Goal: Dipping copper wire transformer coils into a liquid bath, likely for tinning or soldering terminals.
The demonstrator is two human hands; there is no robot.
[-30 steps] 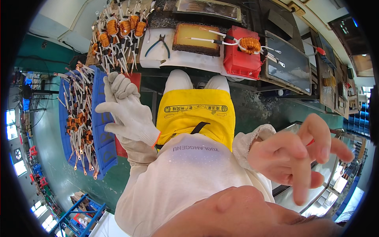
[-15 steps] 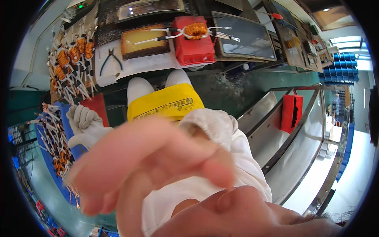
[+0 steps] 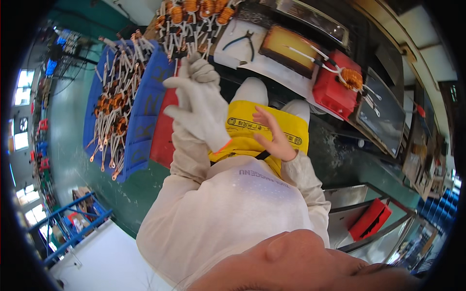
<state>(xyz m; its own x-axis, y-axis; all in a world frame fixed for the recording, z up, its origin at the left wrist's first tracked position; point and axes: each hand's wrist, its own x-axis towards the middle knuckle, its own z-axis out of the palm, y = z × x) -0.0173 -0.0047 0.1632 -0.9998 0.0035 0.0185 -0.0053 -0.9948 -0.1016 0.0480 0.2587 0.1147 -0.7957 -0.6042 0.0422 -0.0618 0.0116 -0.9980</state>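
My left hand (image 3: 204,73), in a white work glove, is raised in front of my body with its fingers curled. It grips a second white glove (image 3: 203,107), which hangs limp with its fingers toward the left and its orange-edged cuff toward my right hand. Bare, my right hand (image 3: 275,137) is in front of the yellow apron (image 3: 247,125) with its fingers apart and nothing in them. A gap separates it from the loose glove's cuff. The sleeve of my left arm is partly behind that glove.
At the left, a blue bin (image 3: 138,116) holds several copper-wound coils with white leads; more coils (image 3: 206,8) lie on the bench. Pliers (image 3: 248,42), a yellowish block (image 3: 289,51) and a red block (image 3: 335,92) bearing one coil (image 3: 352,78) stand ahead. A metal frame (image 3: 347,196) is at right.
My right hand has dropped from close to the camera to the apron. My left hand with the loose glove has come in front of my body. The whole view has turned toward the left.
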